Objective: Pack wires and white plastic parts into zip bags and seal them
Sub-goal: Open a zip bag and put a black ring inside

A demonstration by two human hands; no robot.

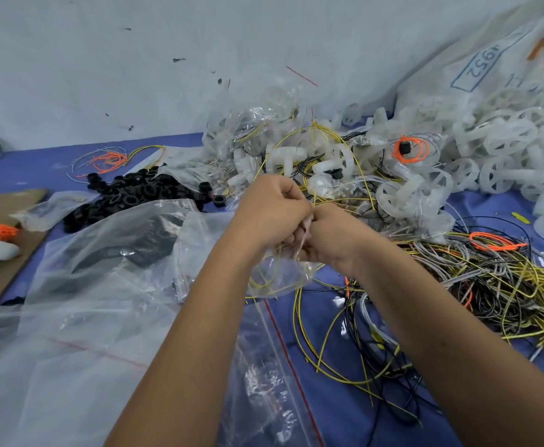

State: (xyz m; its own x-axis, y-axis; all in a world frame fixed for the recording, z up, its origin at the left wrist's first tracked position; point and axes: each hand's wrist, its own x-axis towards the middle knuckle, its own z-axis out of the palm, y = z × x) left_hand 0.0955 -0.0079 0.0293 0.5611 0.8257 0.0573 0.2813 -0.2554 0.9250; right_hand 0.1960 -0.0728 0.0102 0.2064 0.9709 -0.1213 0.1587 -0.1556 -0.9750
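Hands meet above the counter [322, 421]: my left hand [272, 209] and right hand [330, 235] both pinch a small zip bag [278, 275] holding yellow wire [264, 287].

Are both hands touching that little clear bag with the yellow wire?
Touching. The head view shows left hand and right hand pinching the small bag's top.

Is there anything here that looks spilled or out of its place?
Yes. The black rings have spilled out of their torn clear bag onto the blue table, and one ring lies apart. The loose wires lie tangled beside the hands.
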